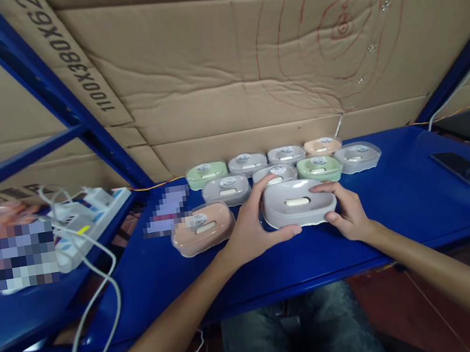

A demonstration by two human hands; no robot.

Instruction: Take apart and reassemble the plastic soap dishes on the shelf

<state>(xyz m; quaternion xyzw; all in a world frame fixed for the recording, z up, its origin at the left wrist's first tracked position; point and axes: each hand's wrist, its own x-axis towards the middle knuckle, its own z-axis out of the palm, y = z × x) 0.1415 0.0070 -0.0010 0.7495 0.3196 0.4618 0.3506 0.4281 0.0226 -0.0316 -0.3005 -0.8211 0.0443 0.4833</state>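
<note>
A grey oval soap box with a cream strip in its middle is between my two hands at the front of the blue table. My left hand curves around its left end, thumb along the front and fingers behind. At the right end, my right hand grips it with the thumb low and the index finger over the top edge. No round sticker shows on this box. Left of my left hand lies an orange soap box with a clear cover and a sticker. Just behind the held box stands another grey one, partly covered.
Several more boxes stand in rows behind, including a green one and an orange one. A dark phone lies on the blue table at right. At left are a power strip and looping white cables. Cardboard closes the back.
</note>
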